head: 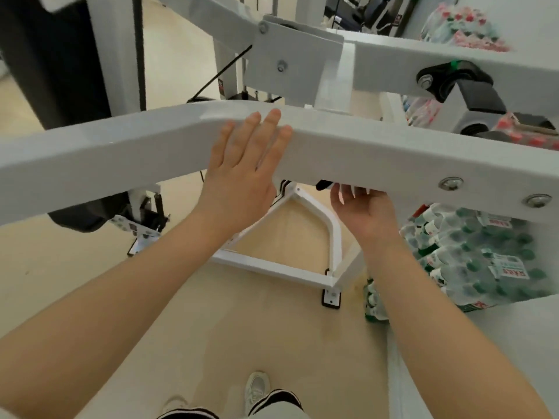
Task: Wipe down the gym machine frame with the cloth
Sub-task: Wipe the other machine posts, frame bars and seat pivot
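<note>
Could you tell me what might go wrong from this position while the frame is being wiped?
The right hand reaches under the white beam with its fingertips hidden, so they could catch on hardware underneath. No cloth is clearly visible. The bottled-water packs beside the right arm could be knocked.

Shrink-wrapped packs of green-capped water bottles (pixel 472 258) are stacked at the right (more with red caps (pixel 462 25) farther back), on a pale wooden floor (pixel 75 267)
</note>
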### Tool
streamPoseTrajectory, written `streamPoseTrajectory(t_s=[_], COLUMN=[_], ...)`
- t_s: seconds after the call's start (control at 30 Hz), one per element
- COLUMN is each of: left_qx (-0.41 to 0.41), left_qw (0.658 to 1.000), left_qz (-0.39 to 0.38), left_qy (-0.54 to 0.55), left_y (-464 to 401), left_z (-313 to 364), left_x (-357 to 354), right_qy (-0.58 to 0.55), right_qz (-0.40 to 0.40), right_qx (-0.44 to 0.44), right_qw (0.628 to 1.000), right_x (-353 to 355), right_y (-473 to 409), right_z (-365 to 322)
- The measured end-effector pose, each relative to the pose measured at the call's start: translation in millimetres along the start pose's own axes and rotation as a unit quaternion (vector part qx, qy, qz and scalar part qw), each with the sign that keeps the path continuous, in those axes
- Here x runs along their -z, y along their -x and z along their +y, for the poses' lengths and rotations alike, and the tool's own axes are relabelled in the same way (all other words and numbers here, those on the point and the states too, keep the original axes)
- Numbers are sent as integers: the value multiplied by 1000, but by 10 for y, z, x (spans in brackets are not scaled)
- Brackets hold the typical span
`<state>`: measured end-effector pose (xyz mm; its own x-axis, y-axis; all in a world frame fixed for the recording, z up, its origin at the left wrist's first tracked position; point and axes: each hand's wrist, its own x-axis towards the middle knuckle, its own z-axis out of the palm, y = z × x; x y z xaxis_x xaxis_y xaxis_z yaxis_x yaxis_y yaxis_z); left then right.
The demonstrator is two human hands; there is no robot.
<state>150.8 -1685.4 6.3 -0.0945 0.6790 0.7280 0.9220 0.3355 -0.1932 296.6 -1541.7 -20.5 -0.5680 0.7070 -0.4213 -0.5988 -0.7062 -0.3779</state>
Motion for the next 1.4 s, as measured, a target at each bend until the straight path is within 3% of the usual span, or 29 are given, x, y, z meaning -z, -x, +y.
streamPoseTrajectory(t_s=[0.23, 0.47, 0.73, 0.93, 1.03, 1.13, 1.2, 1.27, 1.4], left_qx=[95, 169, 238, 341, 444, 571, 608, 632, 658], left_qw=[982, 958, 936, 917, 880, 789, 750, 727, 707], left_qz=[-75, -103, -144, -177, -168, -165, -163, -148, -110], left_qy=[-146, -209, -216, -109, 20, 159, 202, 223, 235], left_y=[669, 1427, 2462, 3409, 3926, 4317, 4484, 4609, 4898], left_z=[-803, -1474, -2132, -2546, -2653, -2737, -2818, -2943, -3354], left_x=[442, 1178, 1974, 2739, 3120, 3342, 3410, 3461, 3484], right_qy=[96, 135, 189, 384, 421, 444, 475, 504, 532], right_qz=[-41, -67, -90, -178, -185, -219, -275, -323, -354], right_qx=[-138, -247, -351, -358, -385, -415, -424, -414, -373], right_qw=[985, 957, 913, 832, 800, 763, 721, 686, 673], right_x=[-512, -962, -1115, -920, -799, -784, -820, -877, -935], right_y=[-101, 263, 1037, 1735, 2012, 2326, 2502, 2634, 2693], right_z=[1205, 2488, 3989, 4997, 5443, 5844, 6122, 6403, 6991])
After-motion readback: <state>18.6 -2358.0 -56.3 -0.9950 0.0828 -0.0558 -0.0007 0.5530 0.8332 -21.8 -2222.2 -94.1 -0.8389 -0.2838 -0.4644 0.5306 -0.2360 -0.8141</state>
